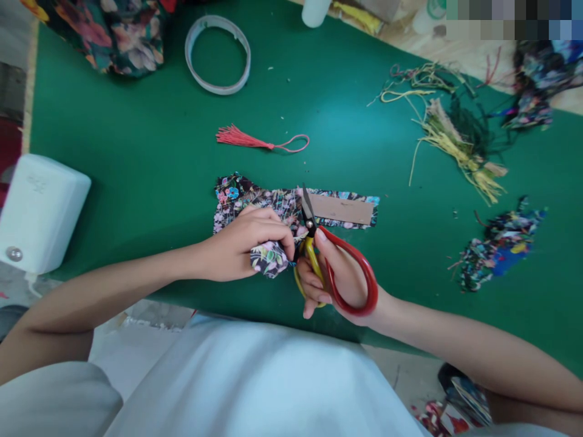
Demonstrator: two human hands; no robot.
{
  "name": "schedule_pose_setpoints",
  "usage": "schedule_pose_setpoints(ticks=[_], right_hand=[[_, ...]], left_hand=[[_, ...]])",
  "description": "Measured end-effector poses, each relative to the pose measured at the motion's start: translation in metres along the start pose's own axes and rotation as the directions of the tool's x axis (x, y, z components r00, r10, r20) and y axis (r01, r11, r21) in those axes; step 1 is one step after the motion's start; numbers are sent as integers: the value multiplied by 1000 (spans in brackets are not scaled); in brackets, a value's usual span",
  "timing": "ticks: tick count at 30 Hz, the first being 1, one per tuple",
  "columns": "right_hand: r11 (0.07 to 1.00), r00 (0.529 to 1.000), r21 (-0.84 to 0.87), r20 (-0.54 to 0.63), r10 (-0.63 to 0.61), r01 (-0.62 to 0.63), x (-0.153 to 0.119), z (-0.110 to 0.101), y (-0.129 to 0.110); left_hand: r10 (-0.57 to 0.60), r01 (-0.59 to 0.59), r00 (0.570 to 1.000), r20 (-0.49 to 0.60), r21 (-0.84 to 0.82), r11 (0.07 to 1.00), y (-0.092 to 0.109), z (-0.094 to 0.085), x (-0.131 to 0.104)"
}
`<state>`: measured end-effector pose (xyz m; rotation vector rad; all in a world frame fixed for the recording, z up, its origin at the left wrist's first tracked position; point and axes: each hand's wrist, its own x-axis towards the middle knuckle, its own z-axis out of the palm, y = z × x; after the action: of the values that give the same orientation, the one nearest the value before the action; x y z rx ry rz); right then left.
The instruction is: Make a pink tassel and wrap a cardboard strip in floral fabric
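Note:
My right hand (341, 273) grips a pair of scissors (371, 285) with one red and one yellow handle. Their blades point away from me and lie against floral fabric (255, 197) on the green table. My left hand (255, 233) is closed on the fabric, with a folded bit of it showing below the fingers. To the right of the blades, a flat tan strip (344, 209) lies on the fabric, with a patterned border around it. Beyond the fabric is a red tassel (248, 138) with a loop. The fabric under my left hand is partly hidden.
A roll of tape (189, 51) lies at the back left, near a bunched floral cloth (132, 42). A white device (45, 212) stands at the left edge. Yellow and green threads (460, 145) and fabric scraps (501, 246) lie on the right of the green table (150, 152).

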<state>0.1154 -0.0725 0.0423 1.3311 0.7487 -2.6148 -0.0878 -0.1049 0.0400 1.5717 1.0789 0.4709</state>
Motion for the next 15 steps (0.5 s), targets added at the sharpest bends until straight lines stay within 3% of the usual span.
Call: schedule_pose_setpoints(ticks=[6, 9, 10, 12, 15], right_hand=[[998, 999, 44, 6, -43, 42, 4, -3, 1], [998, 999, 43, 3, -48, 47, 3, -3, -2], [998, 999, 42, 13, -46, 46, 1, -3, -4], [998, 997, 33, 54, -59, 57, -2, -5, -6], [991, 987, -26, 98, -129, 132, -10, -13, -6]], left_hand=[[38, -38, 999, -32, 18, 999, -4, 1, 0], [125, -106, 989, -77, 220, 970, -10, 6, -1], [148, -91, 980, -130, 366, 926, -12, 8, -1], [234, -31, 950, -208, 681, 732, -15, 11, -2], [326, 115, 896, -300, 869, 481, -18, 9, -2]])
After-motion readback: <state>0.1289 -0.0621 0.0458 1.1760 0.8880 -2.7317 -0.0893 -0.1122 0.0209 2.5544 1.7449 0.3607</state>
